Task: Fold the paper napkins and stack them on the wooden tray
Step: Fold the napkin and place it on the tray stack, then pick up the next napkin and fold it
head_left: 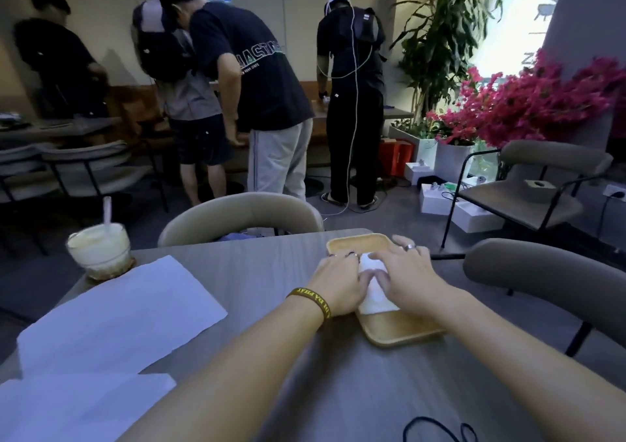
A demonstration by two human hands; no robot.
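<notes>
Your left hand [338,284] and right hand [406,275] press the folded napkin [374,301], grip flat, fingers straight — next sheet [125,313] lies left of the tray [396,333]

A pale wooden tray [399,331], rectangular with rounded corners, lies flat on the worktop, its long side running from 5 to 11 o'clock. On it sits a white folded napkin [374,301], mostly covered by both hands [338,284] pressing it. At the tray's 9 o'clock a large unfolded napkin [122,316] lies flat; another sheet [78,404] lies at that one's 7 o'clock.
</notes>
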